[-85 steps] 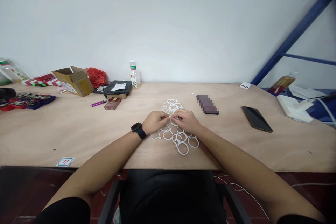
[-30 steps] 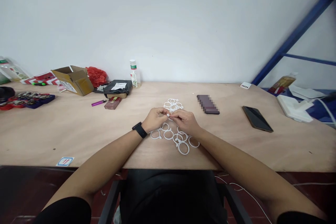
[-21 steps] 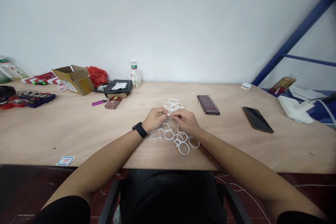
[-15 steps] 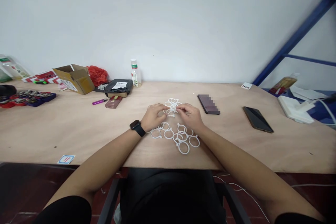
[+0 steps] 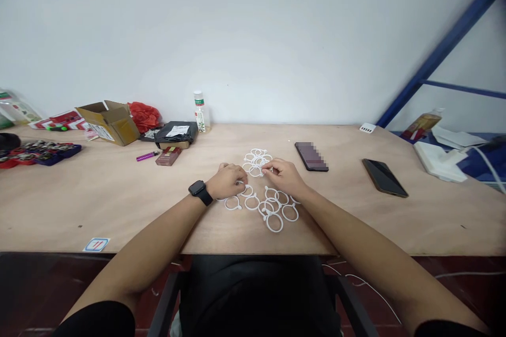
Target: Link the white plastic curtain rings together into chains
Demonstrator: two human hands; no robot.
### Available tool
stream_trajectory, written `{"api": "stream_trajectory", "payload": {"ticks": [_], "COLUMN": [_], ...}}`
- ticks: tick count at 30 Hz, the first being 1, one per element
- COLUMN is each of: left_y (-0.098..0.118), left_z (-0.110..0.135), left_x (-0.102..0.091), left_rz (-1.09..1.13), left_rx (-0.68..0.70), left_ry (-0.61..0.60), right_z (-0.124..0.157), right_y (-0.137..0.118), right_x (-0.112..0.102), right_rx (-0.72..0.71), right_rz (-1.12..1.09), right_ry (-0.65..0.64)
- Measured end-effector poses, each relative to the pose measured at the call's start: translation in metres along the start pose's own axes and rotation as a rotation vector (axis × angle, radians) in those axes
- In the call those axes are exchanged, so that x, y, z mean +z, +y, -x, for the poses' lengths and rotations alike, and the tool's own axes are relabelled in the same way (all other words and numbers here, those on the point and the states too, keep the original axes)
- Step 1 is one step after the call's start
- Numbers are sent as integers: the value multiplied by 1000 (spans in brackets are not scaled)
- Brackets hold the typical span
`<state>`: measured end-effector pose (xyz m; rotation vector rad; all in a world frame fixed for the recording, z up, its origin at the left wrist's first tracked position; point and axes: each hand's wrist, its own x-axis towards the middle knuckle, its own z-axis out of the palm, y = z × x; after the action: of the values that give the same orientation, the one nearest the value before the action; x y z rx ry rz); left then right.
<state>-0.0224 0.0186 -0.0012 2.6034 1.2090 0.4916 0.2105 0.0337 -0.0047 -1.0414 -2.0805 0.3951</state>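
White plastic rings with small knobs lie in two groups between my hands. In the far group the rings (image 5: 256, 154) overlap in a tight cluster. My right hand (image 5: 285, 175) pinches a ring at that cluster's near right edge between thumb and forefinger. The near group of loose rings (image 5: 274, 222) spreads toward the table's front edge, some overlapping. My left hand (image 5: 226, 182), with a black watch (image 5: 200, 191) on its wrist, has its fingers curled down on a ring at the upper left of this group. The fingers partly cover that ring.
Two phones, one dark (image 5: 310, 156) and one black (image 5: 384, 178), lie to the right. A power strip (image 5: 439, 162) is farther right. On the left are a cigarette box (image 5: 168, 156), a purple lighter (image 5: 147, 156), a black parcel (image 5: 176, 134), a bottle (image 5: 200, 113) and an open carton (image 5: 110, 122).
My left hand has moved away from the far cluster, back toward the near rings. My right hand has shifted slightly nearer, so more of the cluster shows. The whole view has shifted a little.
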Motion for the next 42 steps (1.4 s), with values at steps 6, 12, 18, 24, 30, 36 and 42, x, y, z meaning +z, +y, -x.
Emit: {"api": "stream_trajectory", "payload": {"ticks": [6,12,18,24,30,36,42], "left_y": [4,16,21,18,20,22,19], "left_z": [-2,-4,-5,-4,-5,-6,-6], "left_x": [2,4,4,5,8,12,10], "left_rz": [81,161,183,198,208,200,186], "left_rx": [0,70,108,178,217,156,117], "left_ry": [196,334,358,333,318,292,306], "right_z": [4,4,5,6,5,4,3], "right_y": [-10,-13,-14,-13,-14,-11,-3], "right_x": [5,7,7,7,7,6,1], "right_rx": [-42,-53,-31,27,-2,-45,-52], "right_rz": [-25,-56,-138,-207,-125,-107,-74], "right_ry": [-141,-199,-174,-201,-150,-80,140]}}
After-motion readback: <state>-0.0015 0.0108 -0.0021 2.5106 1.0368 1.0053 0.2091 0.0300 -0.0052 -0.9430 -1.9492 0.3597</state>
